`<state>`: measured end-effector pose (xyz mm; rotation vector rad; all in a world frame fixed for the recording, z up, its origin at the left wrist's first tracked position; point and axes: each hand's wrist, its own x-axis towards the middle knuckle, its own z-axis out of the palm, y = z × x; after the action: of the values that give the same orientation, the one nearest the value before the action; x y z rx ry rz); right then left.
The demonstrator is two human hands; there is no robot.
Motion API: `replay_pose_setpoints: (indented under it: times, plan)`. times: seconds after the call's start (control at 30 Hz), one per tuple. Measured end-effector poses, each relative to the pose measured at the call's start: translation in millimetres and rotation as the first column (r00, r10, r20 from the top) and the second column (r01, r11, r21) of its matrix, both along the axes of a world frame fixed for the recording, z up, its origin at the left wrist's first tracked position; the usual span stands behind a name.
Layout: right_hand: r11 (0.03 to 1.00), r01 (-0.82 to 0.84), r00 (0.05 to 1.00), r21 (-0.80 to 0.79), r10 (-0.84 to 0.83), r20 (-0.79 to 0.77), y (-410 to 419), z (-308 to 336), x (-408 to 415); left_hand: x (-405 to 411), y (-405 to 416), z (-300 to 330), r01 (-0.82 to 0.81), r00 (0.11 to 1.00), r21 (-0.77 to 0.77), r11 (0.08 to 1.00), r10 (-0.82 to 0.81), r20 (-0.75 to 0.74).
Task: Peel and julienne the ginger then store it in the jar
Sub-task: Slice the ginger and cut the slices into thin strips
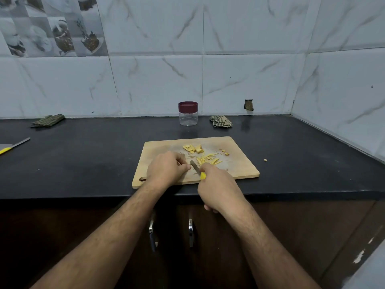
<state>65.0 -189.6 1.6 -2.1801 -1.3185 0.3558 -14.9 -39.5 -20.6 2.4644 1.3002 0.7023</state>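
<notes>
Fingers (pixel 183 163) of the left hand (pixel 166 170) are curled under, tips tucked down on the cutting board (pixel 239 170) right by the blade; they seem to pin a thin ginger slice, but the piece itself is hidden, so can't say for sure they hold anything. Just to the right, the right hand (pixel 218 184) is wrapped round the yellow handle of the knife (pixel 194 166), blade angled up-left twd the left fingertips.

Beyond the blade lie the julienned strips (pixel 208 160), and behind them, mid-board, a few peeled slabs (pixel 192 148) w/ cutting left to do. Small trimmings (pixel 226 152) sit further right; one bit (pixel 265 160) is off the board on the counter (pixel 83 163).

Jar (pixel 188 113) stands at the back by the wall, lid on, nothing inside.

To do this well, IMO: keep knuckles fwd as the guide, tips back, cuts thin & parallel, blade tip low. Slip risk looks real w/ fingers that near. Roughly halfway, I'd guess.
</notes>
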Motion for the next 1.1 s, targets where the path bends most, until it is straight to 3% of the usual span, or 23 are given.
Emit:
replay_pose_setpoints:
  times: [0.27,1.1]
  plan:
    - [1.000,-0.009,0.995,0.008,0.008,0.098,4,2,1,-1,16,6,0.053,0.996,-0.192,0.980,-0.038,0.080]
    - [0.999,-0.023,0.959,-0.040,0.033,0.283,8,-1,-19,6,12,7,-0.030,1.000,-0.138,0.990,0.030,0.005]
